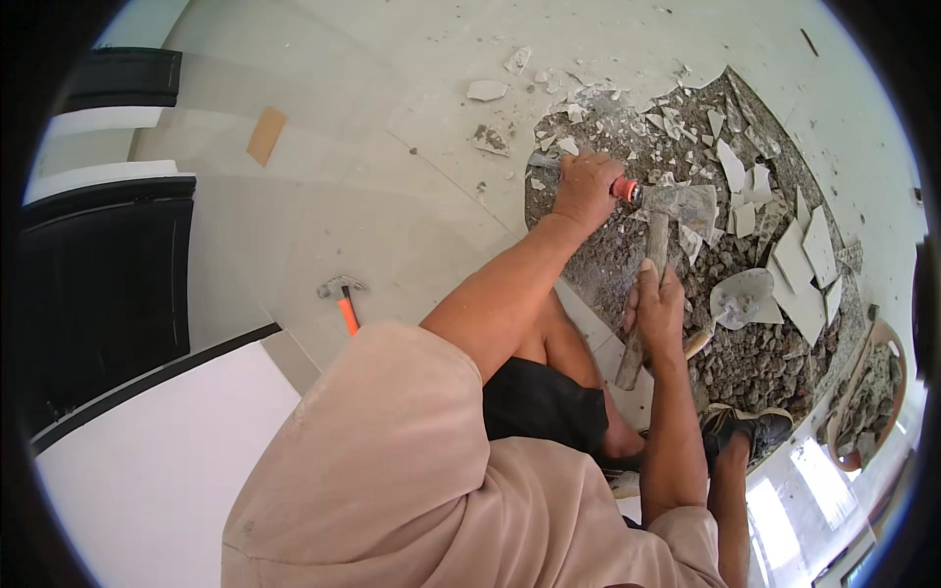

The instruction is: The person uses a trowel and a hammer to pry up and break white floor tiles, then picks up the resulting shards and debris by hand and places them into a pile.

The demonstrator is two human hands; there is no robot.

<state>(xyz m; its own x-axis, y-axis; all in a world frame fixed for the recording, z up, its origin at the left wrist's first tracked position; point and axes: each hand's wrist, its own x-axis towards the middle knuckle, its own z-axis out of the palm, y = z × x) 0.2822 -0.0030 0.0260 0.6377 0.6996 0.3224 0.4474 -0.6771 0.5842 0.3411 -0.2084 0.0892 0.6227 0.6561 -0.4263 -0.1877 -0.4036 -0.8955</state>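
My left hand (586,188) is closed around a chisel (625,188) with a red-orange end. Its flat metal blade points left toward the edge of the broken floor tile. In my right hand (657,306) is the wooden handle of a hammer (679,204). The hammer's dusty grey head is right beside the chisel's red end; whether they touch, I cannot tell. Both hands are over a patch of exposed rubble (627,245) framed by pale floor tiles. A trowel (742,297) with a wooden handle lies on the rubble, right of my right hand.
Broken tile shards (799,260) are piled on the right of the patch. A tub of rubble (894,343) stands at the far right. A claw hammer (345,302) with an orange handle and a brown cardboard piece (266,135) lie on the left floor. Black panels (113,294) stand farther left.
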